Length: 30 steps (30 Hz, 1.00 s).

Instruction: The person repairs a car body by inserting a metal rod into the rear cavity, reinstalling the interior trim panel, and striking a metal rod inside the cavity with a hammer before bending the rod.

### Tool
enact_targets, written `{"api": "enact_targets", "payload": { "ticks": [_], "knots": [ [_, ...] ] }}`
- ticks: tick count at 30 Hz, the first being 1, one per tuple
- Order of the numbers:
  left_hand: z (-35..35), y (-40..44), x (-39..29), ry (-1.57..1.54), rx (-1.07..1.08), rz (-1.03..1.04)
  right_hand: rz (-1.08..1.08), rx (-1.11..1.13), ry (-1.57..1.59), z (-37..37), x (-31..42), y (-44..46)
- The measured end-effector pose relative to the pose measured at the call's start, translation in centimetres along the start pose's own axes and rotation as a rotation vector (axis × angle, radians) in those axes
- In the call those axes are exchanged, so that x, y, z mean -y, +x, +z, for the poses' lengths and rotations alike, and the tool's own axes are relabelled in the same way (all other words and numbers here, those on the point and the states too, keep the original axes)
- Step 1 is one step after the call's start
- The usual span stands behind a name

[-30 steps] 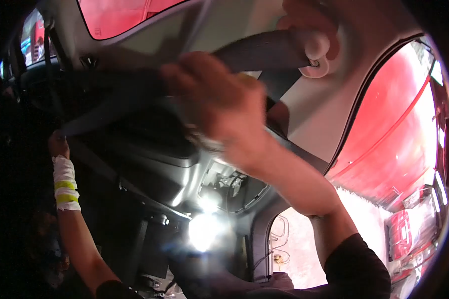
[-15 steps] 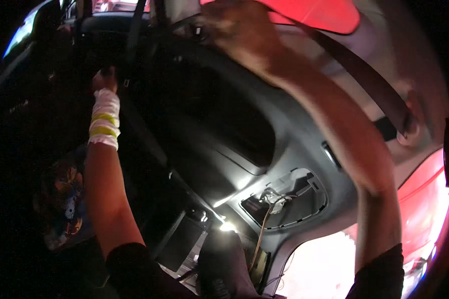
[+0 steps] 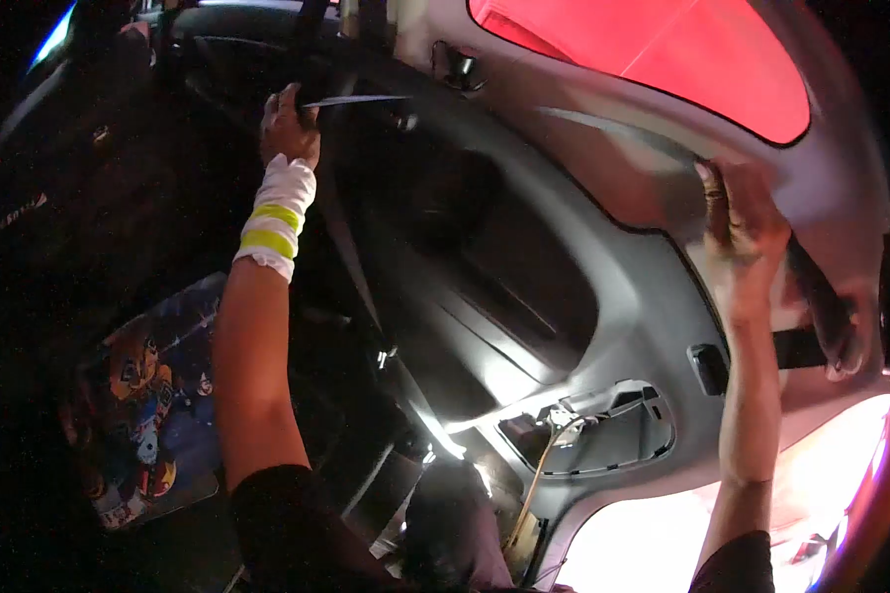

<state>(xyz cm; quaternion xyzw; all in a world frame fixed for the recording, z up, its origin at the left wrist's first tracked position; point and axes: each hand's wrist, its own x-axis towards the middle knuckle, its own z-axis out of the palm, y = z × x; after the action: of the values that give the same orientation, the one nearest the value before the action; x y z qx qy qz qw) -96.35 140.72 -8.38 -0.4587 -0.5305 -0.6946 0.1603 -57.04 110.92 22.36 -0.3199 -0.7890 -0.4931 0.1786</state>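
I am inside a dim vehicle. My right hand [image 3: 747,212] is closed beside the grey trim on the right, around a dark seat belt [image 3: 821,287] that runs down to an anchor on the trim. A blurred strap-like band stretches up and left from its fingers. At the upper left, my left hand [image 3: 292,128] has curled fingers, with a white wristband with yellow stripes below it. A thin pale strip [image 3: 356,100] extends rightward from those fingers; whether it belongs to the belt I cannot tell.
A trim opening [image 3: 613,455] at lower right shows a metal part and a brown cord [image 3: 529,494]. A bright light [image 3: 455,450] shines beside it. A picture-printed panel [image 3: 153,415] lies at left. A red-tinted window [image 3: 663,59] is at upper right.
My right hand has come down and right from the upper middle to the right-hand trim. My left hand has moved up and right. The view has shifted, and the pale strip now shows.
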Motion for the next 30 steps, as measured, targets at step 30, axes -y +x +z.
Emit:
{"api": "enact_targets", "payload": {
  "ticks": [30],
  "knots": [
    [-5.5,-2.3,-7.8,-0.47,0.287,-0.305,0.134,-0.04,0.649,21.7,5.0,12.2]
  ]
}}
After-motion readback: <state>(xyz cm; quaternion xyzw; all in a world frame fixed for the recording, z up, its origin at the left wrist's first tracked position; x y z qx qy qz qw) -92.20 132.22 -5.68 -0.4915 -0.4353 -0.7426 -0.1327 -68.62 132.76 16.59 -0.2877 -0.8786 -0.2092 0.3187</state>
